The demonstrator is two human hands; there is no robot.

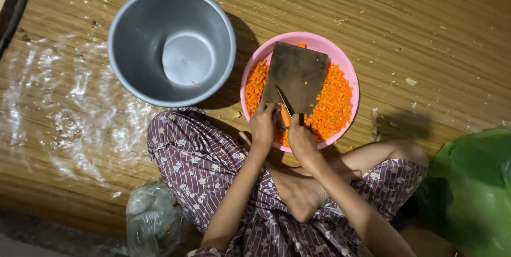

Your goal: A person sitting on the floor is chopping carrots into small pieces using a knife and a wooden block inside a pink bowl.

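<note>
With the left hand (262, 124) pinching a carrot piece (285, 117) on the dark board (298, 73) over the pink basin (348, 70), and the right hand (299, 137) clenched around the knife (284, 101), the blade, just beside those fingertips, risked nicking them.

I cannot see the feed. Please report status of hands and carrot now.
Left hand steadies carrot piece on dark cutting board. Right hand grips knife, blade on carrot. Board sits over pink bowl of diced carrot. Nothing in the way.

Maroon striped, perhaps floral-printed clothing (213, 166)
</note>
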